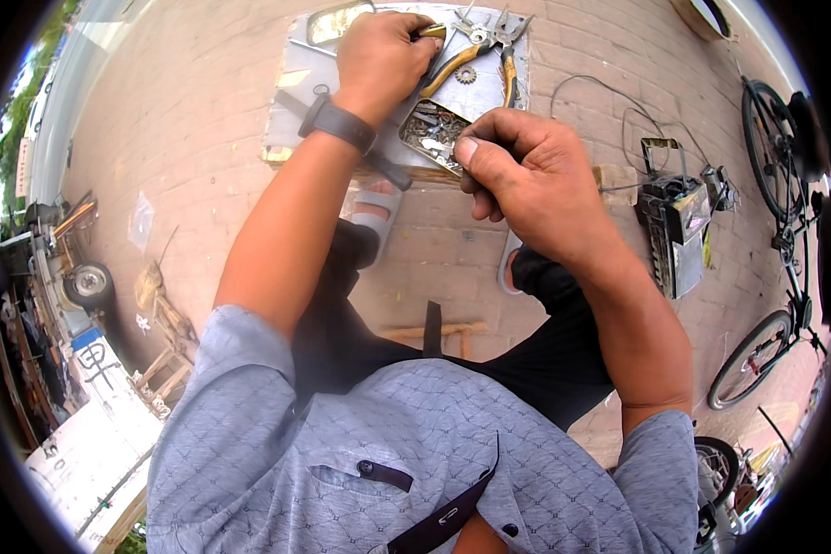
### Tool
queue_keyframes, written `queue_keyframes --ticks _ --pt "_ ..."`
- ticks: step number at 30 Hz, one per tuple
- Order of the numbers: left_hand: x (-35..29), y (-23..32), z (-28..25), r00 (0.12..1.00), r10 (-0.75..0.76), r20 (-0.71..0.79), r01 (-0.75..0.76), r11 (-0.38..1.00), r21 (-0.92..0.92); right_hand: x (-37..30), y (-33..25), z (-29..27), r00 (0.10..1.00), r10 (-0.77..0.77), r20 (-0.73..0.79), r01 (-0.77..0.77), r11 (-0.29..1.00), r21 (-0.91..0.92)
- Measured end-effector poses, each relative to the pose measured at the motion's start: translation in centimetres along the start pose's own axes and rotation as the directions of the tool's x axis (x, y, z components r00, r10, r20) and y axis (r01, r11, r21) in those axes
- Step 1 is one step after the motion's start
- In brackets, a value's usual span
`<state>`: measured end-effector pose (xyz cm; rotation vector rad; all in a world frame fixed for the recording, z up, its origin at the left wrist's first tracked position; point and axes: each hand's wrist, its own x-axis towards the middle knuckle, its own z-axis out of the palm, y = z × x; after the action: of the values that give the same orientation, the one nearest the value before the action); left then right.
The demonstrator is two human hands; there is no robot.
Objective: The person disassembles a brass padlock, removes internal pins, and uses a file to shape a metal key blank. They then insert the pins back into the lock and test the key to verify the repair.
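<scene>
My left hand (383, 60) is closed over the far part of a small work board (291, 120). A yellow-and-black tool handle (431, 32) shows at its fingertips; the rest of that tool is hidden. Beside it lie pliers (508, 78) with yellow-and-black handles, a second plier-like tool (448, 72) and a small toothed sprocket (466, 74). My right hand (531, 175) is pinched, thumb against bent fingers, over the near right corner of an open tin (404, 129). Small metal parts (439, 125) fill the tin. Whatever sits in the pinch is too small to name.
Right of the board stands a dark boxy device (679, 217) with a cable (609, 88) looping over the brick paving. Bicycles (771, 305) stand along the right side. A wooden frame (171, 346) and a wheeled cart (88, 282) are at left. My sandalled feet (374, 212) are below the board.
</scene>
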<state>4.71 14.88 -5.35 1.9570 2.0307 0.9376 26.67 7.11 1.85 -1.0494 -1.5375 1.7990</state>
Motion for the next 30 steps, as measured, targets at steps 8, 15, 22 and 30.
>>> queue_keyframes --ticks 8,15,22,30 --pt "-0.1 0.5 0.4 0.997 -0.073 -0.031 0.076 0.994 0.082 -0.1 0.1 0.0 1.0 -0.001 -0.002 0.001 1.0 0.008" --pt "-0.1 -0.3 0.6 0.999 -0.03 -0.04 0.033 0.995 0.091 0.0 0.1 0.0 1.0 -0.027 -0.011 0.026 0.999 -0.019" --pt "-0.8 -0.5 -0.6 0.998 -0.004 -0.057 0.008 0.998 0.057 0.3 -0.1 0.2 0.999 -0.028 -0.041 0.027 0.999 -0.038" --pt "-4.8 0.9 -5.2 0.976 -0.112 -0.188 0.058 0.96 -0.274 1.9 0.4 1.9 0.98 -0.039 -0.196 0.044 0.999 0.019"
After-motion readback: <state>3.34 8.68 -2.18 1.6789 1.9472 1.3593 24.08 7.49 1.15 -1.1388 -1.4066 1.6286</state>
